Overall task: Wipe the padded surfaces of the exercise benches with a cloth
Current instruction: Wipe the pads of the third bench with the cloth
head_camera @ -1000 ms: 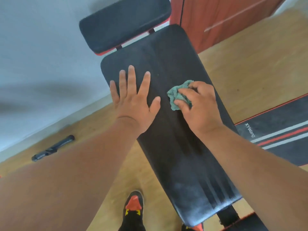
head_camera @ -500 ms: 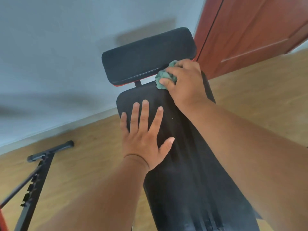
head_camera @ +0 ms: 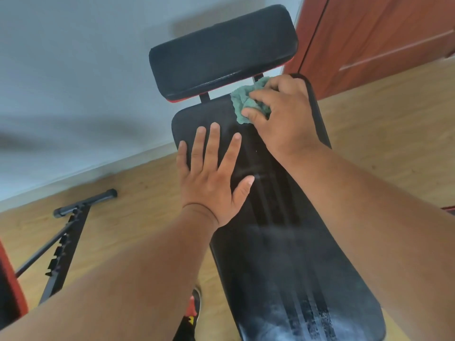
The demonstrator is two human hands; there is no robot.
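Note:
A long black padded bench (head_camera: 278, 242) runs from the lower right up to the middle of the view, with dusty streaks near its close end. Beyond its far end stands a separate black pad (head_camera: 221, 50) with a red underside. My right hand (head_camera: 283, 119) grips a crumpled green cloth (head_camera: 246, 104) against the far right corner of the long pad. My left hand (head_camera: 211, 178) lies flat on the pad's left side, fingers spread.
A black metal frame with a notched bar (head_camera: 64, 242) lies on the wooden floor (head_camera: 138, 205) at the left. A white wall (head_camera: 73, 82) stands behind the bench and a reddish-brown door (head_camera: 381, 40) at the upper right. My shoe (head_camera: 192, 313) shows below the bench.
My right hand has slid the cloth from the pad's middle up to its far right corner. The left hand stays flat on the pad. The view has tilted upward.

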